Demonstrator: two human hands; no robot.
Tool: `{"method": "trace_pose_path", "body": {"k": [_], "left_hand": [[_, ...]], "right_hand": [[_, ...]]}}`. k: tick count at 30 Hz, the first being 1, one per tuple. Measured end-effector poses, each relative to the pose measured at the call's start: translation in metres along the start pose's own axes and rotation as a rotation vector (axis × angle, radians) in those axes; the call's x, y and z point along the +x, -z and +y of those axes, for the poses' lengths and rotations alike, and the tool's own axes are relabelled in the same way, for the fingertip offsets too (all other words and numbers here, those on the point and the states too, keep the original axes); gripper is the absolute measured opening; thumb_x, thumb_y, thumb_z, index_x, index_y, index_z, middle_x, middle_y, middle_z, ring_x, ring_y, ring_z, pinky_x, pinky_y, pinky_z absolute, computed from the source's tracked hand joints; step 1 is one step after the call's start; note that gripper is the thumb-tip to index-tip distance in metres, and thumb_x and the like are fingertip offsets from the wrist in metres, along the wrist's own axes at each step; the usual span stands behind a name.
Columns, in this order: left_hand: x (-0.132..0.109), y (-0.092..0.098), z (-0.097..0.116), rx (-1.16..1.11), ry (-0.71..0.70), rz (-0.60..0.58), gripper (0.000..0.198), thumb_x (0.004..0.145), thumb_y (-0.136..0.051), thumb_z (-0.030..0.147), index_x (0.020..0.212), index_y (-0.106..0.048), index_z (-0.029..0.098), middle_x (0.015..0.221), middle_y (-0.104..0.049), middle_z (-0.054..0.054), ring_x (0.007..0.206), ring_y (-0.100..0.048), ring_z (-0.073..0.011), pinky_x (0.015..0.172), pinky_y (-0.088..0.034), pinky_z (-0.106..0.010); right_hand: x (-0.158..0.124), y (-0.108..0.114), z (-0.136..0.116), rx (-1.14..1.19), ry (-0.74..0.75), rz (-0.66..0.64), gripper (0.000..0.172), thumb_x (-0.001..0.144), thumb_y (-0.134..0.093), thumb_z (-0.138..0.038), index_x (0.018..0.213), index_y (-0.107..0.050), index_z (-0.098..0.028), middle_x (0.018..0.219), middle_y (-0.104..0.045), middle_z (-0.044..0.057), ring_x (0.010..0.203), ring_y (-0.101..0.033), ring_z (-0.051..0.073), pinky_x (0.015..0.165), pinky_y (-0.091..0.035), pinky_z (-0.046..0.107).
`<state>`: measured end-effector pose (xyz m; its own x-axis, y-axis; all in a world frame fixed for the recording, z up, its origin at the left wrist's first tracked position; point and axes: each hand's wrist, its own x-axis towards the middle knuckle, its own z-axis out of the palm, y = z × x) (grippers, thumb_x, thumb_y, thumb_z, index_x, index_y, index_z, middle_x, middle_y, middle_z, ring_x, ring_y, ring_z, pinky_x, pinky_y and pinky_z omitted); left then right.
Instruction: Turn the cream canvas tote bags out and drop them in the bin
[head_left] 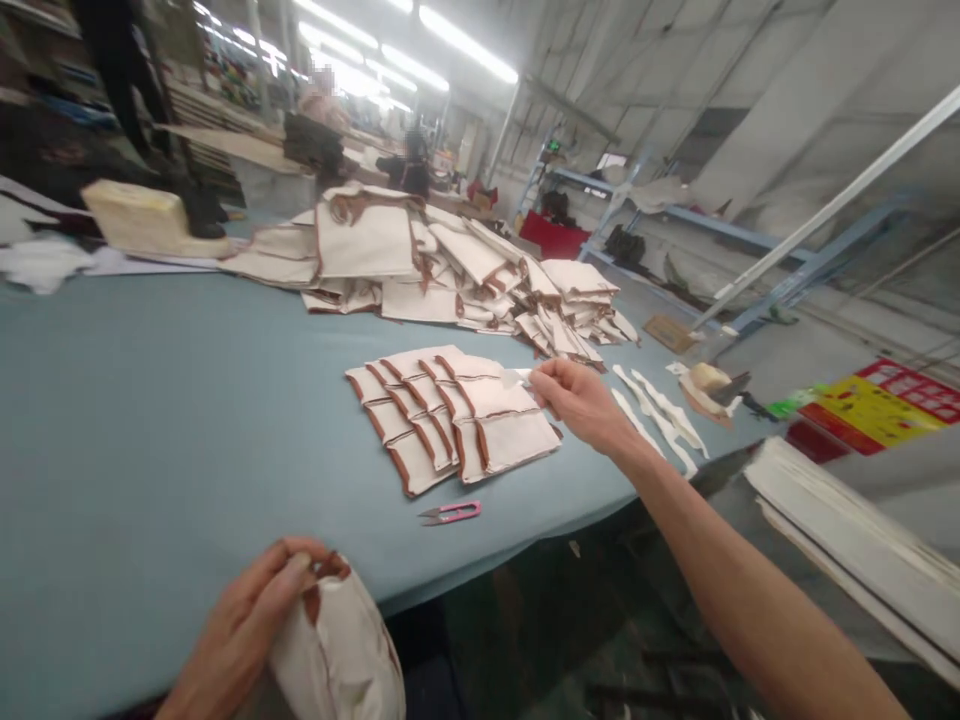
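Note:
My left hand (259,610) is closed on the brown-trimmed edge of a cream fabric pouch (349,650) at the table's front edge. Stretched out over the table, my right hand (574,400) pinches a small flat white piece (517,377), whose kind I cannot make out. It is at the right side of overlapping rows of cream fabric pieces (517,440) with brown edging. In front of those rows lies a pair of pink-handled thread snips (452,513).
A big heap of cream fabric pouches (367,240) covers the back of the blue-green table (187,420). White strips (660,410) lie to the right. A yellowish block (139,215) stands at back left. Beyond are shelving (675,212) and people in the background.

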<state>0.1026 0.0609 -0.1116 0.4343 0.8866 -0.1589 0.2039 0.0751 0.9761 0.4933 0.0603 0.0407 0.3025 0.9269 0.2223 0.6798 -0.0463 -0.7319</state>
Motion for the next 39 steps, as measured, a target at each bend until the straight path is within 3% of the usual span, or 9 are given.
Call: {"method": "trace_pose_path", "body": {"k": [3,6,8,11,19,28,33,36,39], "left_hand": [[-0.009,-0.007,0.009,-0.03,-0.089,-0.01,0.051,0.098,-0.055,0.066,0.09,-0.073,0.019,0.085,-0.073,-0.003,0.073,-0.062,-0.0215,0.077,-0.049,-0.031],[-0.021,-0.014,0.024,-0.187,-0.082,-0.111,0.053,0.097,-0.058,0.068,0.1,-0.074,0.017,0.072,-0.062,0.001,0.072,-0.057,-0.0201,0.071,-0.044,-0.029],[-0.029,-0.016,0.031,-0.326,-0.055,-0.212,0.06,0.094,-0.061,0.072,0.109,-0.072,0.015,0.067,-0.058,0.003,0.064,-0.051,-0.0168,0.062,-0.038,-0.027],[-0.04,-0.013,0.033,-0.442,-0.066,-0.227,0.07,0.087,-0.068,0.074,0.124,-0.07,0.014,0.067,-0.06,0.003,0.06,-0.05,-0.0149,0.058,-0.037,-0.025],[-0.088,0.021,0.021,-0.636,-0.03,-0.165,0.058,0.087,-0.069,0.046,0.137,-0.066,0.017,0.068,-0.057,0.004,0.059,-0.046,-0.0126,0.058,-0.037,-0.023],[-0.121,0.035,0.011,-0.617,-0.108,-0.129,0.056,0.079,-0.07,0.045,0.129,-0.068,0.019,0.077,-0.065,0.0,0.067,-0.054,-0.0166,0.06,-0.038,-0.025],[-0.129,0.035,0.027,-0.294,-0.086,0.003,0.042,0.101,-0.053,0.052,0.119,-0.071,0.019,0.084,-0.065,-0.001,0.08,-0.058,-0.0191,0.07,-0.043,-0.027],[-0.133,0.036,0.042,-0.153,-0.113,-0.056,0.042,0.108,-0.042,0.046,0.117,-0.072,0.019,0.087,-0.065,-0.002,0.084,-0.06,-0.0202,0.079,-0.046,-0.029],[-0.134,0.036,0.052,-0.057,-0.112,-0.099,0.044,0.109,-0.038,0.043,0.117,-0.074,0.019,0.08,-0.062,-0.001,0.077,-0.059,-0.0196,0.079,-0.048,-0.03]], "right_hand": [[-0.024,-0.034,-0.068,0.073,0.126,-0.155,0.041,0.095,-0.063,-0.059,0.082,-0.061,-0.02,0.061,-0.057,-0.004,0.051,-0.042,0.01,0.048,-0.033,0.024],[-0.056,-0.068,-0.12,0.159,0.217,-0.328,0.039,0.1,-0.061,-0.056,0.082,-0.059,-0.021,0.06,-0.055,-0.004,0.051,-0.043,0.011,0.047,-0.035,0.024],[-0.079,-0.088,-0.141,0.182,0.271,-0.4,0.036,0.104,-0.058,-0.05,0.083,-0.06,-0.021,0.062,-0.057,-0.003,0.052,-0.047,0.012,0.048,-0.037,0.024],[-0.114,-0.113,-0.154,0.141,0.344,-0.479,0.029,0.105,-0.057,-0.041,0.083,-0.062,-0.022,0.063,-0.059,-0.003,0.054,-0.051,0.013,0.051,-0.04,0.025],[-0.181,-0.139,-0.12,-0.026,0.456,-0.5,0.024,0.107,-0.054,-0.033,0.086,-0.061,-0.026,0.061,-0.058,-0.005,0.05,-0.051,0.015,0.048,-0.038,0.027],[-0.212,-0.153,-0.087,-0.05,0.453,-0.283,0.022,0.108,-0.054,-0.033,0.088,-0.063,-0.026,0.062,-0.062,-0.005,0.049,-0.059,0.015,0.049,-0.045,0.025],[-0.219,-0.16,-0.074,-0.079,0.508,-0.223,0.018,0.107,-0.057,-0.029,0.093,-0.068,-0.024,0.066,-0.067,-0.004,0.052,-0.064,0.014,0.052,-0.048,0.024],[-0.221,-0.163,-0.061,-0.071,0.454,-0.254,0.018,0.108,-0.055,-0.029,0.103,-0.071,-0.023,0.075,-0.074,-0.001,0.063,-0.072,0.016,0.061,-0.054,0.024],[-0.22,-0.162,-0.052,-0.061,0.322,-0.152,0.027,0.11,-0.049,-0.033,0.117,-0.071,-0.021,0.101,-0.082,0.007,0.091,-0.079,0.022,0.081,-0.059,0.03]]}}
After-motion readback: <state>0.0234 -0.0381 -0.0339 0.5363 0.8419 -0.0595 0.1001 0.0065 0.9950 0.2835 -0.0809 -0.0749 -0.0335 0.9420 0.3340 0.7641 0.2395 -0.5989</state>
